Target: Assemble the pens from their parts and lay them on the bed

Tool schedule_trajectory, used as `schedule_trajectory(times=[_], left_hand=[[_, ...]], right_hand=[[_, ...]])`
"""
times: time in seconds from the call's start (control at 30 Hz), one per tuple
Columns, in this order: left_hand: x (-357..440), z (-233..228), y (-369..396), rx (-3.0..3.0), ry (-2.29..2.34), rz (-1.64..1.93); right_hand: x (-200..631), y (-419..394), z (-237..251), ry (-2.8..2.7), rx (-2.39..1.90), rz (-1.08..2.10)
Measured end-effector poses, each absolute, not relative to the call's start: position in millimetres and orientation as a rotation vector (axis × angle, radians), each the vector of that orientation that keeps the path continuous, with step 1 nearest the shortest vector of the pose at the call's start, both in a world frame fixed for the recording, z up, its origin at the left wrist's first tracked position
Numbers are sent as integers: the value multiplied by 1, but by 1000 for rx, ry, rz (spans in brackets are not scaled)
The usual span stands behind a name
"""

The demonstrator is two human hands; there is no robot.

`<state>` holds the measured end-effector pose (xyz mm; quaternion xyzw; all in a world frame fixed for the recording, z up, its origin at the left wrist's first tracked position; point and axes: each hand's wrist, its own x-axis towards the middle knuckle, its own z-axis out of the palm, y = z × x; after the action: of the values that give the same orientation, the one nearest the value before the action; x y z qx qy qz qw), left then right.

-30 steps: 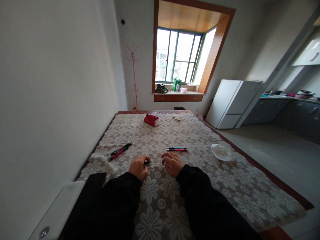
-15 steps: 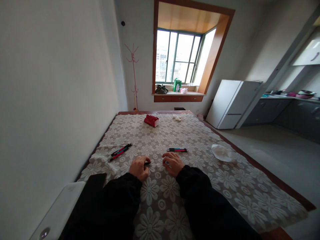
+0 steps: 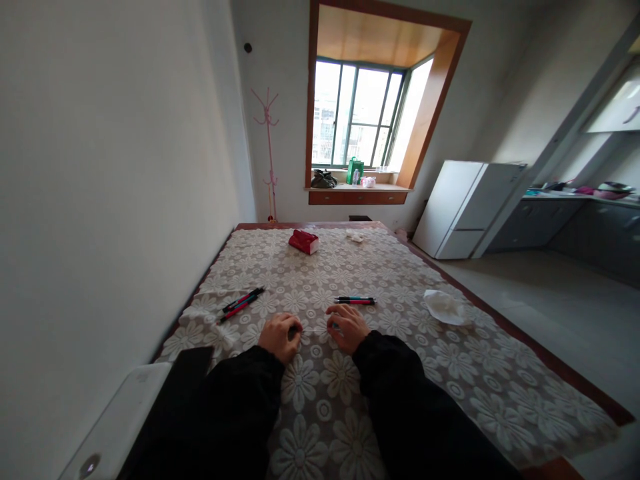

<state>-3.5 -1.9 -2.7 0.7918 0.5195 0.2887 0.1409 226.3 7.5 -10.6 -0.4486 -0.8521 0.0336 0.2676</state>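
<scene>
My left hand (image 3: pixel 281 337) rests low over the patterned tablecloth (image 3: pixel 345 373) with its fingers curled into a pinch. What lies inside that grip is mostly hidden. Facing it, my right hand (image 3: pixel 347 328) is also curled, thumb and fingertips close together around something small and pale. Between the two sets of fingertips runs a thin whitish line (image 3: pixel 315 331), too fine to identify. Just beyond my right hand lie pens (image 3: pixel 355 301) with black, blue and red parts, side by side. More such pens (image 3: pixel 241 305) lie together left of my left hand.
A red tissue pack (image 3: pixel 303 242) sits toward the far end. Crumpled white paper (image 3: pixel 445 307) lies at right, with a small pale item (image 3: pixel 355 236) farther back. A white device (image 3: pixel 117 420) stands at lower left by the wall. A fridge (image 3: pixel 463 209) stands beyond the table.
The dark tip that stuck out from my left fingers no longer shows. Both hands have stayed nearly in place, and the pens have not moved.
</scene>
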Motion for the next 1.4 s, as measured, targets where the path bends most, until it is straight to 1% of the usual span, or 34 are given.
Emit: schedule_trajectory(times=[0.73, 1.4], left_hand=[[-5, -7, -1, 2314, 1502, 840], [-5, -4, -3, 2318, 1496, 894]], right_hand=[[233, 11, -11, -2314, -1148, 51], [233, 11, -12, -2289, -1117, 99]])
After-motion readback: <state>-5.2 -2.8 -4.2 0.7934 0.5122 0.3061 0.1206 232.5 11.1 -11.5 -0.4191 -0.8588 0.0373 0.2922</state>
